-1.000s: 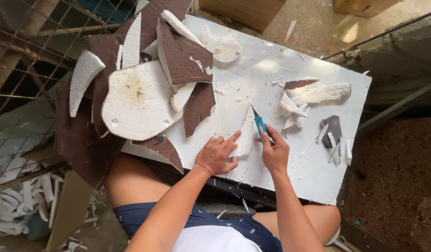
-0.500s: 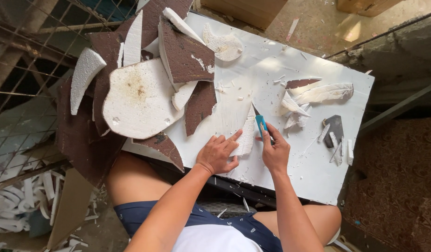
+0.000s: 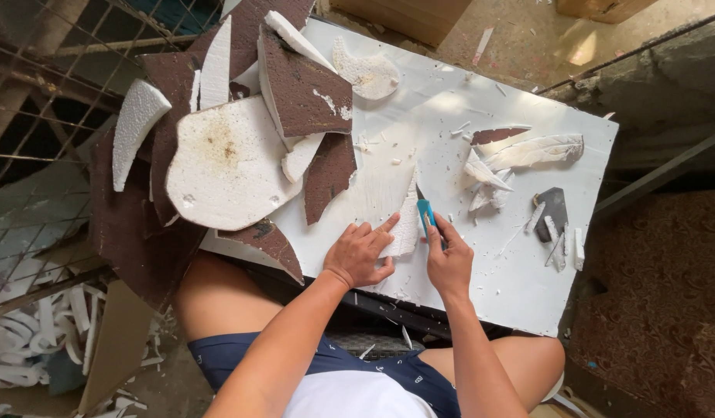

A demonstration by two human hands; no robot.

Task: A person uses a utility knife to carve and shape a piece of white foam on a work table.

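My left hand (image 3: 363, 254) presses down on a narrow white foam piece (image 3: 404, 219) lying on the white board (image 3: 419, 124) across my lap. Beside it, my right hand (image 3: 449, 261) grips a blue utility knife (image 3: 425, 215), whose blade touches the right edge of the foam piece. Both hands are near the board's front edge.
A pile of brown-faced and white foam pieces (image 3: 233, 155) covers the board's left side and hangs over its edge. Carved white foam shapes (image 3: 528, 153), a dark grey piece (image 3: 555, 207) and small scraps lie at the right. A wire fence (image 3: 40, 116) stands at the left.
The hands, knife and foam piece stay in nearly the same place; the knife has barely shifted along the foam's edge.
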